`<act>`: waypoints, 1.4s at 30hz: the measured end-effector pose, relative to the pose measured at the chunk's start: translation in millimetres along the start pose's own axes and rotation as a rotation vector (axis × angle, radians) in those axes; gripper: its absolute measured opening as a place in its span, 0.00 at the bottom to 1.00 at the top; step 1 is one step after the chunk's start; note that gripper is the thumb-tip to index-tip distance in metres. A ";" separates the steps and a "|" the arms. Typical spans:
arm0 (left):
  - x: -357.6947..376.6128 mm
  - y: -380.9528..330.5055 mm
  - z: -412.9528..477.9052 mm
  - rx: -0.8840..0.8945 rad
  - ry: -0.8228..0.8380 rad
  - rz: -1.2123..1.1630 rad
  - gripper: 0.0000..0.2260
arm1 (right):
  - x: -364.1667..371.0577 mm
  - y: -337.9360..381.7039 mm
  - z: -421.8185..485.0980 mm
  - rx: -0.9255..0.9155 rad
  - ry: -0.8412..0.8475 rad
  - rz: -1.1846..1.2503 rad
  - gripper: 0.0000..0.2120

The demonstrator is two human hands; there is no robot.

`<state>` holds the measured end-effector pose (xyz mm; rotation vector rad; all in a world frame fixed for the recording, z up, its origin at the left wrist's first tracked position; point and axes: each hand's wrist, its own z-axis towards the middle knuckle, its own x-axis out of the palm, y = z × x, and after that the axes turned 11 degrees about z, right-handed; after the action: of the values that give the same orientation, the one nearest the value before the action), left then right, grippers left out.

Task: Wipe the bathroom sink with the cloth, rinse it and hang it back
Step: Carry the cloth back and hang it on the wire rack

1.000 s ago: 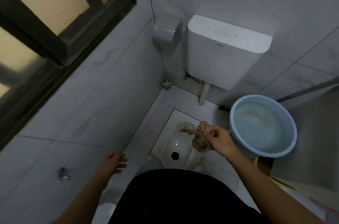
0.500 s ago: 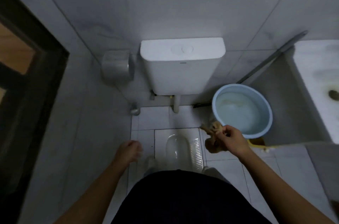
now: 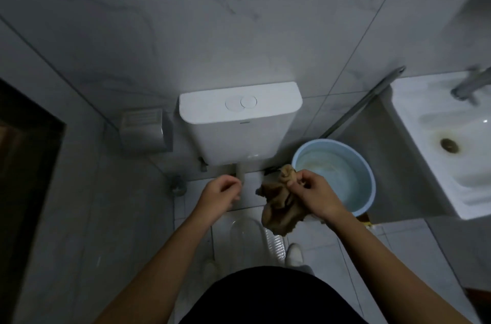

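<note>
A crumpled tan cloth (image 3: 279, 207) hangs from my right hand (image 3: 313, 195), which pinches its top in front of me, above the floor. My left hand (image 3: 219, 195) is a short way to the left of the cloth, fingers loosely curled, holding nothing and not touching it. The white sink (image 3: 425, 122) stands at the right edge, with a stained drain (image 3: 449, 144) in its basin and a metal tap (image 3: 470, 84) over the back rim. Both hands are well left of the sink.
A white wall cistern (image 3: 239, 122) is straight ahead, a squat toilet pan (image 3: 247, 233) in the floor below my arms. A light blue basin (image 3: 353, 164) sits on the floor between cistern and sink. A metal paper holder (image 3: 146, 130) is on the left wall.
The view has swung right, bringing the sink fully into sight. My right hand has lifted the cloth toward the middle, and my left hand has risen close beside it.
</note>
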<state>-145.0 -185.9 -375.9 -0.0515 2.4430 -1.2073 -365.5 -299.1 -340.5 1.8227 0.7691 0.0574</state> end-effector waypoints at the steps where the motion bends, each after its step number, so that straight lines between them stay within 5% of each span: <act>1: 0.2 -12.0 2.4 0.045 -0.009 -0.001 0.05 | 0.7 14.5 7.7 -0.034 0.044 0.020 0.08; 5: -13.8 -65.6 4.6 0.189 0.059 0.058 0.21 | -0.2 81.1 34.5 -0.205 0.329 0.007 0.04; 9: -34.4 -117.8 -4.5 0.262 0.057 0.008 0.13 | -12.7 146.5 48.4 -0.401 0.428 -0.031 0.01; 16: -97.6 -193.3 -31.0 0.456 -0.350 -0.132 0.03 | -68.9 219.6 55.4 -0.592 0.231 -0.352 0.14; 19: -129.3 -229.8 -49.7 0.533 -0.402 -0.174 0.09 | -95.7 251.1 47.5 -0.622 0.148 -0.508 0.15; 24: -168.7 -286.7 -82.7 0.687 -0.388 -0.061 0.07 | -124.1 307.3 24.2 -0.785 0.048 -0.419 0.09; 29: -202.5 -341.9 -128.8 0.817 -0.393 -0.020 0.19 | -150.8 374.8 -13.7 -0.981 -0.071 -0.354 0.07; 42: -278.8 -480.8 -232.2 1.262 -0.786 0.203 0.13 | -202.4 515.1 -110.3 -1.441 -0.414 -0.393 0.05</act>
<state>-48.5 -252.0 215.0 0.0744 0.7708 -1.9089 -324.6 -410.1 211.3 0.2830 0.5072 -0.0256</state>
